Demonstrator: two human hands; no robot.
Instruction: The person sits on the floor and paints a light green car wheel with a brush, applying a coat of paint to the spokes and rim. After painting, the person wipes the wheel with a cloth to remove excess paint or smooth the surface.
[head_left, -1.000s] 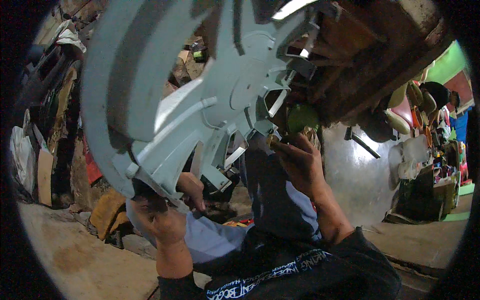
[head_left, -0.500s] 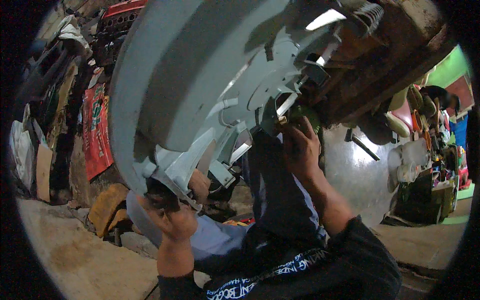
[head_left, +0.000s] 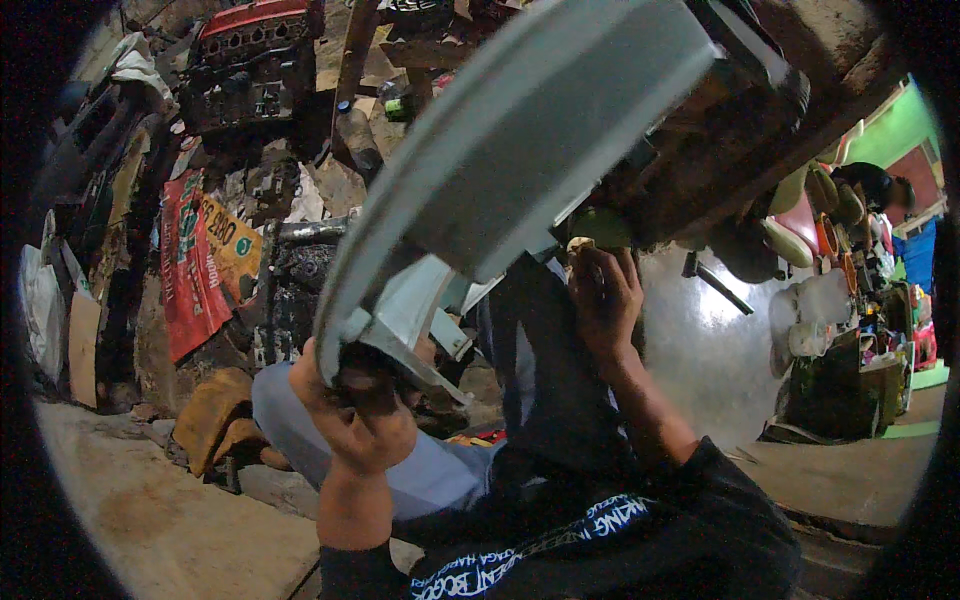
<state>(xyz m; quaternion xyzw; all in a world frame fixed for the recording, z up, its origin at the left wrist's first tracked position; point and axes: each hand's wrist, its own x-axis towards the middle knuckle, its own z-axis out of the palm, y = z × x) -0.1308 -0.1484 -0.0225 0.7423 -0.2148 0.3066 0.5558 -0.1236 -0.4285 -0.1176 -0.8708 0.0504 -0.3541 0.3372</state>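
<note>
A large grey-green moulded panel (head_left: 540,150), shaped like a vehicle bumper, slants across the view from lower left to upper right. At its lower left end my left hand (head_left: 368,420) is closed round the edge; part of the fingers is hidden behind the panel. My right hand (head_left: 610,300) is raised right of the panel's lower side, fingers bent together in a pinch. A small pale piece (head_left: 578,243) shows at the fingertips, too small to name. Just above these fingers is a dull green rounded thing (head_left: 606,228).
An engine block with a red top (head_left: 250,75) stands at the far left. Near it lie a red printed sheet (head_left: 188,280), a yellow plate (head_left: 238,248) and a bottle (head_left: 357,135). A brown beam (head_left: 830,125) overhangs the right. Another person (head_left: 880,190) is at the far right.
The panel has swung to the right and turned, so its ribbed inner side is mostly out of sight. My left hand has moved slightly with it; my right hand has hardly moved.
</note>
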